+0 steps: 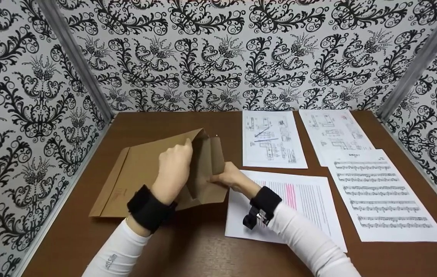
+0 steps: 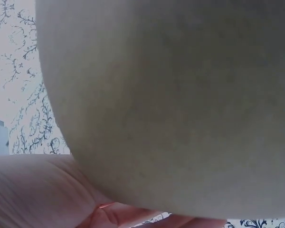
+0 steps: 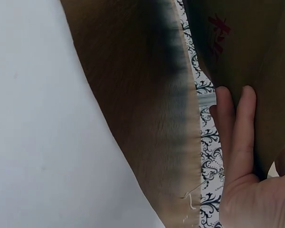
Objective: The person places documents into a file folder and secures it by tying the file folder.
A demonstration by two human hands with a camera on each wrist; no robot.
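A brown paper envelope [image 1: 141,165] is tilted over the table's left half, its mouth spread wide towards the right. My left hand [image 1: 175,163] grips the upper edge of that mouth with curled fingers. On the flap side, my right hand [image 1: 233,177] pinches the paper, thumb inside the opening. From the right wrist, straight fingers [image 3: 242,133] lie against the outside of the envelope [image 3: 275,71], near red print. A blurred, pale surface fills most of the left wrist view, with part of a hand [image 2: 38,190] below it.
Right of the envelope lies a text sheet [image 1: 314,204] with pink highlighting, partly under my right forearm. Behind it is a drawing sheet [image 1: 274,154]. Another drawing sheet [image 1: 328,123] is overlapped by sheet music [image 1: 385,196]. Patterned walls [image 1: 210,50] border the brown table [image 1: 218,250].
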